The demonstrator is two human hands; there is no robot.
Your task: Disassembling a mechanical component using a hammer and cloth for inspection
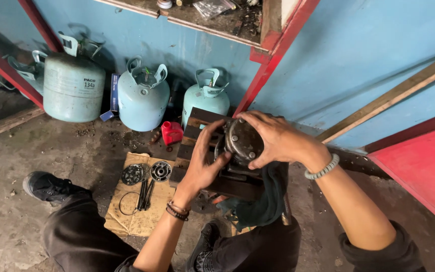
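Both hands on one part: a round, greasy metal compressor body (242,141) with bolt heads on its end face, sitting on a dark wooden block (197,146). Left hand (202,163) grips it from the near-left side, thumb up against the rim, fingers curled around the edge; beaded bracelets on that wrist. Right hand (273,138) wraps over the top and far-right side, fingers spread across the end face, pale bead bracelet on the wrist. So the compressor body lies between the two palms, touching both. Just below the right hand, a dark teal rag (263,201) hangs off the block. Left of the left hand, on a piece of cardboard (137,216) on the concrete floor: two round disc parts (147,173) side by side, a thin rubber ring (127,204), and a few long black bolts (145,194). Beyond the left hand, near the wall, a small red container (171,132). Further off, three pale blue-green gas cylinders (142,98) stand against the blue wall. Person's black shoe (44,186) is well left of the hands.
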